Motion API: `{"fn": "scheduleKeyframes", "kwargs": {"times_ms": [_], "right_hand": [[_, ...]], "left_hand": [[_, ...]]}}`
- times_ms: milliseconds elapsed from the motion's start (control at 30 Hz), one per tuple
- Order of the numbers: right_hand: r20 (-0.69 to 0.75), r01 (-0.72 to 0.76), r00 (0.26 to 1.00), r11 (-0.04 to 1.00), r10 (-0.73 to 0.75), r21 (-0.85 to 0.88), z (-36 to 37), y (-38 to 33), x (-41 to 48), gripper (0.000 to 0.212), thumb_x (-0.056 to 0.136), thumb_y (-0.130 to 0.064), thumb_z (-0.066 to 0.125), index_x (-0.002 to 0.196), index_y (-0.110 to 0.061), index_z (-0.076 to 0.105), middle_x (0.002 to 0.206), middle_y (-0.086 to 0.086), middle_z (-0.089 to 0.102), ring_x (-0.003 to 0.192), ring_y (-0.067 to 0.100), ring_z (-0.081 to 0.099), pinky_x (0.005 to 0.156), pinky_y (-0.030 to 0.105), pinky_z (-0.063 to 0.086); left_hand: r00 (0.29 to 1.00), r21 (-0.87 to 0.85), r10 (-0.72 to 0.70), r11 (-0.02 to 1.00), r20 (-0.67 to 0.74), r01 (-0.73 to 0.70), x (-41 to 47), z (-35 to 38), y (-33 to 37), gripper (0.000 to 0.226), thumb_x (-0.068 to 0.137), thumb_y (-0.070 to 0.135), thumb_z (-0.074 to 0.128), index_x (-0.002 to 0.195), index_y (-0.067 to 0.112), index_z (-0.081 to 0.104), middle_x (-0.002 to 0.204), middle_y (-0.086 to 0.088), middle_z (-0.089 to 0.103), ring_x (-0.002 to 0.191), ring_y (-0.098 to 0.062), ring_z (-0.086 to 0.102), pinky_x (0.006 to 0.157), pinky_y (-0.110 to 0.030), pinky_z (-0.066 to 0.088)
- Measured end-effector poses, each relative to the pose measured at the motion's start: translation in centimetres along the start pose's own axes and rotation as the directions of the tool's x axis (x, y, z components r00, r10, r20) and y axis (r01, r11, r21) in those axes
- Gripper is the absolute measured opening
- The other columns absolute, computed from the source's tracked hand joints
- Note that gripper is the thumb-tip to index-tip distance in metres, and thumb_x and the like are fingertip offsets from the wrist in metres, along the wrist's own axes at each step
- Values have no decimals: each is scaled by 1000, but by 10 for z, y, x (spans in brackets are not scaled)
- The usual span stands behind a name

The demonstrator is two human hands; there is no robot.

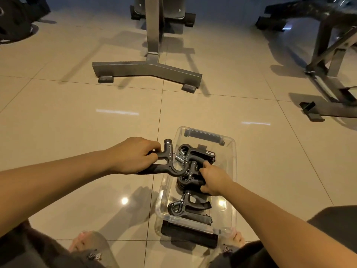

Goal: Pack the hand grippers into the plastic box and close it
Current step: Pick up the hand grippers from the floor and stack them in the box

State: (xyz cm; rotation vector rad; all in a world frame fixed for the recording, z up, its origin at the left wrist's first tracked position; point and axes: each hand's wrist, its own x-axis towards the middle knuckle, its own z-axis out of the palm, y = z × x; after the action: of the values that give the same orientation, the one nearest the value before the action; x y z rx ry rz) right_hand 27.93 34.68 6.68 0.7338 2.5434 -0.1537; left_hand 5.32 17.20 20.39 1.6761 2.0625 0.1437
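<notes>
Head: left hand grips gripper over box rim; right hand clutches packed gripper.

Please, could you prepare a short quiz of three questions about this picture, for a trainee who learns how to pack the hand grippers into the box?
1. True or false: the plastic box has its lid on.
2. What does the left hand grip? A) a hand gripper B) a lid C) nothing
3. Fill the gap: the right hand grips the middle gripper ___ the box.

Key: 1 false; 2 A; 3 inside.
</notes>
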Motion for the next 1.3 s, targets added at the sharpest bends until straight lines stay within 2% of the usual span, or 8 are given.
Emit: {"fn": "scheduleKeyframes", "kwargs": {"times_ms": [467, 633, 733, 833, 933, 1033, 1200, 1300], "right_hand": [[-74, -58, 996, 989, 48, -136, 5, -1, -7, 43, 86, -34, 67, 123, -15, 60, 130, 10, 49, 120, 30, 47, 100, 46, 43], [-240, -35, 966, 973, 91, 229, -49, -3, -14, 26, 91, -35, 62, 106, -14, 66, 108, 6, 59, 101, 28, 60, 80, 37, 48], [-148, 5, 983, 784, 111, 621, -88, -1, -27, 22, 92, -19, 62, 110, -11, 72, 102, 6, 71, 91, 22, 66, 78, 35, 53], [2, -18, 999, 365, 45, 931, -120, -5, -52, 20, 92, -9, 65, 111, -6, 67, 90, 12, 71, 76, 20, 66, 67, 35, 52], [20, -26, 994, 50, 107, 998, -133, -15, -71, 18, 96, -11, 66, 112, -3, 60, 86, 16, 72, 79, 28, 72, 63, 36, 60], [16, 7, 970, -93, 241, 996, -131, -24, -72, 16, 97, -9, 64, 110, -1, 57, 90, 22, 69, 76, 34, 73, 53, 32, 59], [-111, 101, 966, 56, 234, 993, -139, -18, -68, 9, 99, -7, 61, 105, -2, 65, 93, 17, 62, 61, 27, 67, 52, 28, 58], [-128, 102, 973, 140, 193, 985, -142, -8, -66, 24, 100, -10, 60, 120, 1, 66, 96, 15, 64, 60, 21, 65, 54, 25, 55]], "left_hand": [[998, 7, -23, 1000, 57, 23, -1, 2, 1, 17, 102, 25, 43, 100, 22, 59, 80, 4, 60, 75, -15, 55, 66, -31, 39], [999, -15, -36, 999, 35, 36, 6, 1, 10, 14, 104, 27, 40, 101, 26, 53, 77, 10, 56, 73, -10, 51, 63, -30, 36], [998, -65, -69, 996, -6, 68, 10, 2, 14, 18, 106, 28, 40, 111, 19, 54, 82, 5, 59, 79, -19, 54, 68, -35, 38], [992, -176, -117, 979, -44, 107, 13, 3, 22, 20, 106, 30, 40, 115, 18, 53, 89, -2, 63, 81, -22, 57, 72, -36, 42], [984, -334, -150, 936, -95, 110, 11, 2, 34, 15, 106, 30, 43, 112, 20, 54, 94, -3, 66, 75, -19, 60, 68, -35, 46], [988, -470, -131, 879, -84, 76, 4, 4, 47, 8, 102, 27, 54, 104, 21, 58, 91, -1, 70, 84, -24, 65, 76, -39, 52], [948, -369, -169, 928, -268, 61, -4, -3, 38, 14, 95, 38, 65, 92, 24, 65, 82, 8, 68, 75, -11, 64, 71, -34, 52], [926, -257, -85, 966, -367, -13, -9, -12, 29, 40, 85, 43, 76, 117, 34, 54, 101, 15, 64, 86, -3, 64, 74, -28, 55]]}}
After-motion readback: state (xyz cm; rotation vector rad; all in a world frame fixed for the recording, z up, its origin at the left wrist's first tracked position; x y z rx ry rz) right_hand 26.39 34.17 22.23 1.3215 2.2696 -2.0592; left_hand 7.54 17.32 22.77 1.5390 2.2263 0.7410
